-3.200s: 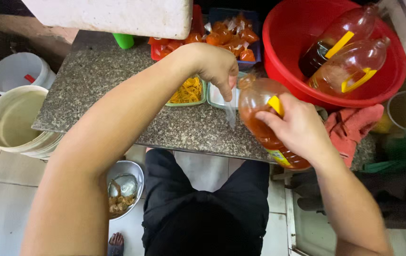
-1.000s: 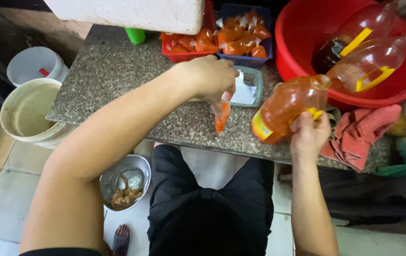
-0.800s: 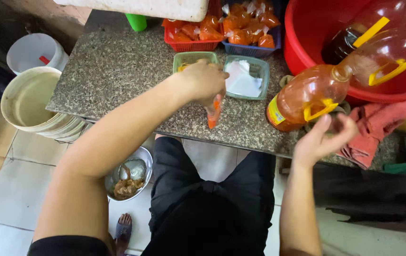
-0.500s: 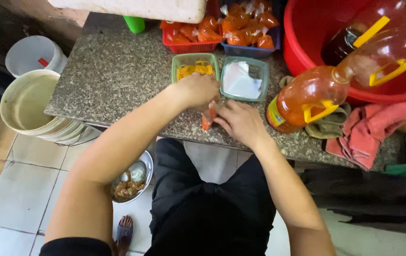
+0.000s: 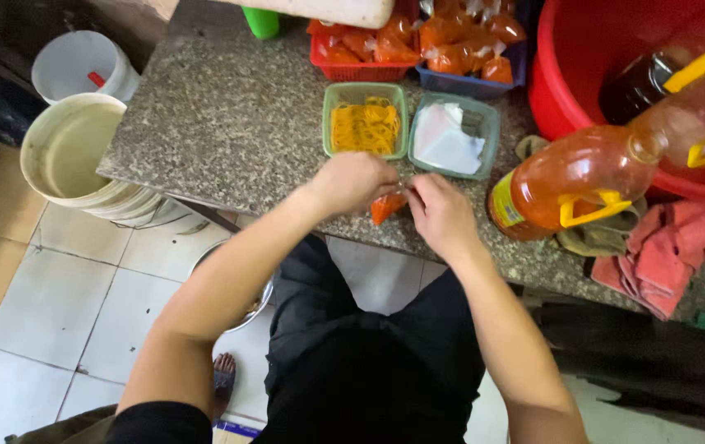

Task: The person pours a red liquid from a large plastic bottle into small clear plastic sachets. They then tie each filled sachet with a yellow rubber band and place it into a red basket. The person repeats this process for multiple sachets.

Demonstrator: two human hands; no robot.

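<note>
Both hands (image 5: 398, 193) pinch the orange sachet (image 5: 385, 207).

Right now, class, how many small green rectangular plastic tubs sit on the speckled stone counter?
2, side by side past the hands: the green plastic tub of yellow rubber bands on the left, the green plastic tub of white bags on the right. Others may be hidden.

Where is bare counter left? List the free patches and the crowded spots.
Free: the left stretch of the speckled granite counter, from its left edge to the green tub of yellow rubber bands. Crowded: the right side, with the clear tub of plastic bags, amber oil jug and red basin.
</note>
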